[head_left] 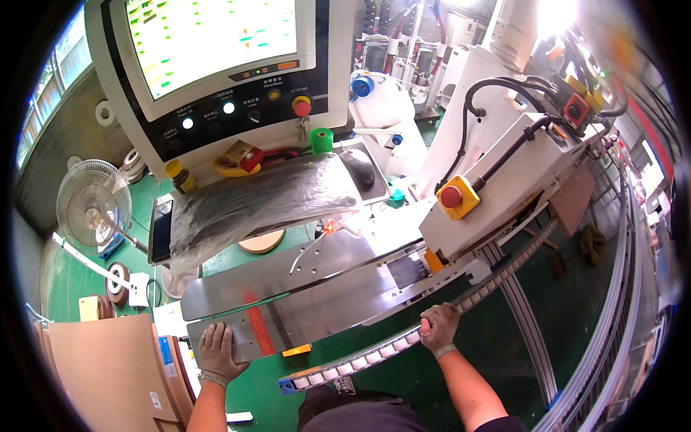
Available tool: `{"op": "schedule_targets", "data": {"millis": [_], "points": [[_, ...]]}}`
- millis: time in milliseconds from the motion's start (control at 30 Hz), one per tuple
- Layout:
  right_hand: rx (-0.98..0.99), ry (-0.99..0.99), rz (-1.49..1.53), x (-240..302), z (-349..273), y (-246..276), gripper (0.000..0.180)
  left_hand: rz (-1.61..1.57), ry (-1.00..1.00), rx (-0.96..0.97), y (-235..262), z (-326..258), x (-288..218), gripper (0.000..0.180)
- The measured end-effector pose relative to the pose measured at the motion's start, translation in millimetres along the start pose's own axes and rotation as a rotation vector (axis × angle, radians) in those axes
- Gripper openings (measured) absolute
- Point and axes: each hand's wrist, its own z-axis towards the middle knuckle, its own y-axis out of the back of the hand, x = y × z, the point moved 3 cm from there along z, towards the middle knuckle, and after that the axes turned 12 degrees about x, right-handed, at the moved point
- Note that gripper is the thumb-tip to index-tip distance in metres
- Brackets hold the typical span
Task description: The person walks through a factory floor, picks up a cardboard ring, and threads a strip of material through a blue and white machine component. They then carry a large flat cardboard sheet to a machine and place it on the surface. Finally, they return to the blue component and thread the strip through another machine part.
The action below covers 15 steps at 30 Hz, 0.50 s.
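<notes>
My left hand (219, 353), in a grey work glove, lies with its fingers flat on the left end of a long metal plate (317, 309). A red stripe (259, 327) crosses this plate near the hand, and a yellow-orange block (296, 351) sits at its front edge. My right hand (440, 327), gloved too, is closed around a narrow roller rail (360, 362) with white rollers. What its fingertips press on is partly hidden. The rail runs from in front of my body up to the far right.
Beyond the plate stands a control panel (237, 119) with a lit screen. Below it, a shelf (266, 198) carries a plastic-wrapped keyboard. A white machine arm (497, 187) with an emergency-stop button (451, 196) rises at right. Brown boards (108, 360) and a fan (93, 209) stand left.
</notes>
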Motion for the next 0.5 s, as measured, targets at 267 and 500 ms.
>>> {"op": "schedule_targets", "data": {"millis": [267,500], "points": [[0.007,-0.014,-0.018,-0.3,-6.0,-4.2,0.044,-0.002,-0.008,-0.016,2.5,-0.1,-0.6,0.099],[0.031,-0.031,-0.030,-1.2,-7.2,-5.6,0.041,0.025,-0.007,-0.003,0.4,-1.1,2.4,0.097]]}}
